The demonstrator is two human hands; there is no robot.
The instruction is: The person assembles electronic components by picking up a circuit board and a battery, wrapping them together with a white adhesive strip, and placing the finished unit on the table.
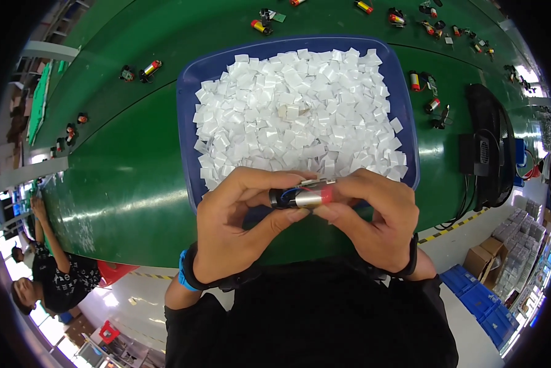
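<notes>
Small cylindrical assembly (312,197): left end a black cap, a thin blue wire looping beside it; middle a bright silver barrel; right end a reddish-pink band, partly covered by fingers. A flat, narrow piece runs along its upper side; its make-up is too small to tell. Axis roughly level, tipped slightly up at the right.

Surroundings, left to right. Far left, a co-worker (73,279) in a dark patterned top, one arm reaching to the edge of the green table (128,184). Upper left on the table, a red-and-yellow cylinder unit (151,68) with black parts. Centre, a blue tray (186,122) heaped with white square pieces (257,86), glossy in places, lying at all angles; one small tan scrap (292,112) sits on the heap. Right of the tray, a red-and-silver cylinder unit (415,81); farther right, a black box (473,161) with cables hanging beside it. Obstruction: the hands hide part of the tray's near rim, and the fingertips mask both ends of the assembly.

Position: the assembly is held up over the near side of the tray, between the two hands. The left hand (229,214) pinches the black-capped end, thumb below; the right hand (383,211) grips the reddish end between thumb and fingers.
</notes>
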